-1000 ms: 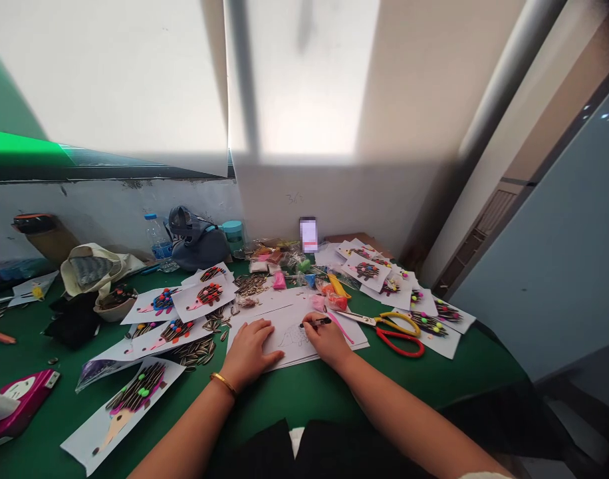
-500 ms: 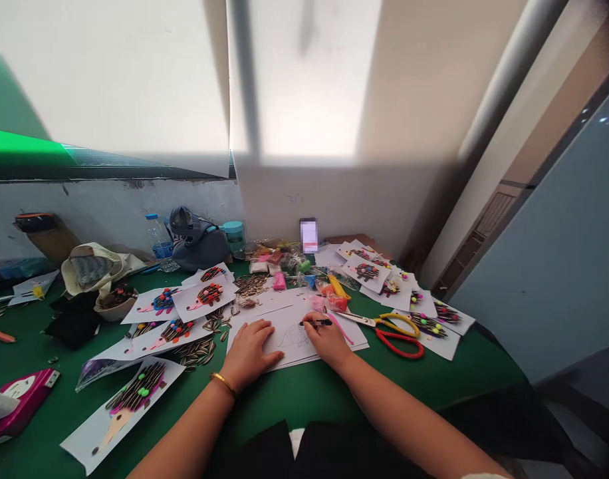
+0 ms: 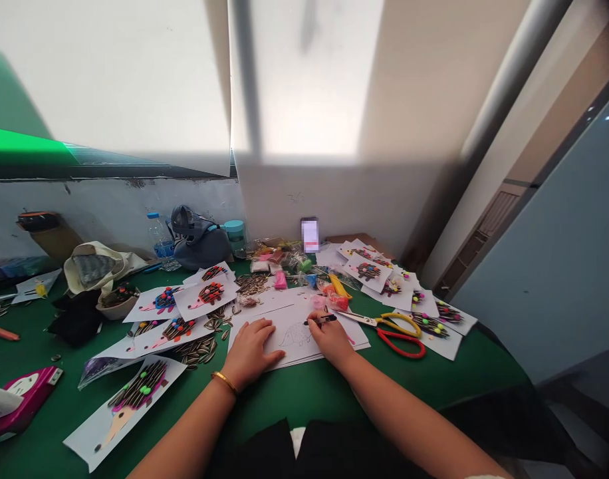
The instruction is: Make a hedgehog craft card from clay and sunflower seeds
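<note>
Under both hands lies a small stack of white paper point(image 3: 279, 318), its top sheet bearing a line drawing of a hedgehog point(image 3: 297, 334). My left hand point(image 3: 249, 349) rests flat on the left part of the sheet, fingers spread. In my right hand point(image 3: 330, 339) is a black pen point(image 3: 327, 319), gripped between thumb and fingers at the right edge of the drawing. Right beside that hand, yellow-and-red-handled scissors point(image 3: 399, 332) lie with their blades over the paper's edge.
Hedgehog pictures made with sunflower seeds lie at left point(image 3: 129, 406) and right point(image 3: 429, 326). Loose sunflower seeds point(image 3: 197, 352) and bagged coloured clay point(image 3: 334, 296) surround the paper. A phone point(image 3: 310, 234) leans on the wall. A bottle point(image 3: 159, 243) and a blue bag point(image 3: 197, 243) stand behind.
My right hand has moved slightly to the right with the pen, uncovering more of the hedgehog's outline. My left hand has stayed in place on the paper.
</note>
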Motion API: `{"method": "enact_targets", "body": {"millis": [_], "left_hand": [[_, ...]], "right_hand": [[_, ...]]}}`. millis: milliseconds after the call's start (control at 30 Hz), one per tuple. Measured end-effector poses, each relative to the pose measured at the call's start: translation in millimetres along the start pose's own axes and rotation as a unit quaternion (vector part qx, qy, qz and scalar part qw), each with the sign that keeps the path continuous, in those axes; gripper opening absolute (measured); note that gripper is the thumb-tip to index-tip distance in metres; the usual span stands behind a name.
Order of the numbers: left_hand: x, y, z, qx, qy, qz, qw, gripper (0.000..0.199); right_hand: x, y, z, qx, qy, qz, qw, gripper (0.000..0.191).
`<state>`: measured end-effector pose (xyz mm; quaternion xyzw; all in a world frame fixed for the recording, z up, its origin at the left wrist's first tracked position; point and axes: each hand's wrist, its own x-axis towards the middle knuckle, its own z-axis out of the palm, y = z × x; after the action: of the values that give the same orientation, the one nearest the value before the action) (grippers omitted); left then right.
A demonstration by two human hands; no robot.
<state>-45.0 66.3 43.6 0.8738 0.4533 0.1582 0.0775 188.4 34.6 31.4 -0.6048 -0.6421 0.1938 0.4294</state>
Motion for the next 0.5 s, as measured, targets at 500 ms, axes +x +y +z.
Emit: {"method": "enact_targets", "body": {"millis": [500], "left_hand": [[-0.2, -4.3, 4.2, -0.008, 0.018, 0.008, 1.0, 0.057]], "right_hand": [[-0.8, -0.2, 0.0, -0.003, 0.004, 0.011, 1.0, 0.021]]}}
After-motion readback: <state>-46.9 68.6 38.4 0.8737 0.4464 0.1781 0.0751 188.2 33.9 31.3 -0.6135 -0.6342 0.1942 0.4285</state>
